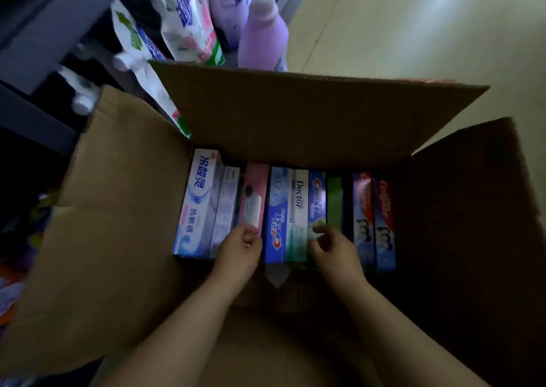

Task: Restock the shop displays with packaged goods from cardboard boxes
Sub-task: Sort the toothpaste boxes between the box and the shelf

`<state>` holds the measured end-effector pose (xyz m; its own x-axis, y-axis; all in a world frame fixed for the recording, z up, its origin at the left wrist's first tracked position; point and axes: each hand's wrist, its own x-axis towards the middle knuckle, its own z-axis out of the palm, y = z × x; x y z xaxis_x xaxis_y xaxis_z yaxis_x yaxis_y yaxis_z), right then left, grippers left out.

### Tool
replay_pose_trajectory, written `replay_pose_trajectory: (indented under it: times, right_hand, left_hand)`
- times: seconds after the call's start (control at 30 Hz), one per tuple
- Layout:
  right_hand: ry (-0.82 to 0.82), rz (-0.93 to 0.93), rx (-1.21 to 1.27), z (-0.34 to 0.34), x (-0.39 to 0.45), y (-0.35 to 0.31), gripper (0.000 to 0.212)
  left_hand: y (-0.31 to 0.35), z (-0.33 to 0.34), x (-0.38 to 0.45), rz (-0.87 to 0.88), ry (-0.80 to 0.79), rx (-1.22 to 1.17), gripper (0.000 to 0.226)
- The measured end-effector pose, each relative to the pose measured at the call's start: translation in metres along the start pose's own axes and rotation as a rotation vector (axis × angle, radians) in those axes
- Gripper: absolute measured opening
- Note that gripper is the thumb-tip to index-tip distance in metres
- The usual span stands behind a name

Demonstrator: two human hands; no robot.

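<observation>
Ten toothpaste cartons (297, 212) upright in one cardboard box (118, 209), left hand (240, 246) pinching the pink carton (254, 197), right hand (332, 246) loosely curled, holding nothing.

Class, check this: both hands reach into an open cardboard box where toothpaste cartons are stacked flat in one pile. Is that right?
Not quite. The head view shows the toothpaste cartons standing side by side in a row, not piled flat. The rest holds: left hand and right hand reach into the open cardboard box.

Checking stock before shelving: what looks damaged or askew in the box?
Nothing stands out. The toothpaste cartons stand packed in an even row inside the cardboard box, none visibly crushed; some far ends are hidden under the flap.
</observation>
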<state>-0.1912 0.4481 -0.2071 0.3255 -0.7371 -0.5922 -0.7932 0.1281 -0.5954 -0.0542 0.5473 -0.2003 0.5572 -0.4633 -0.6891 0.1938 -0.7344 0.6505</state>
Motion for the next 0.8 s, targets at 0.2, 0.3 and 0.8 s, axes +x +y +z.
replay_pose_trajectory:
  times: [0.2,0.3,0.8]
  right_hand:
    - [0.112,-0.162,-0.037,0.037,0.038,0.015,0.03]
    - [0.154,-0.169,-0.071,0.045,0.034,0.013,0.033]
    - [0.114,-0.143,-0.18,0.033,0.001,0.008,0.044]
  left_hand:
    - [-0.023,0.021,0.037,0.128,0.105,-0.017,0.012]
    - [-0.029,0.022,0.036,0.142,0.078,-0.007,0.014]
    - [-0.014,-0.023,0.007,0.118,0.008,0.068,0.018]
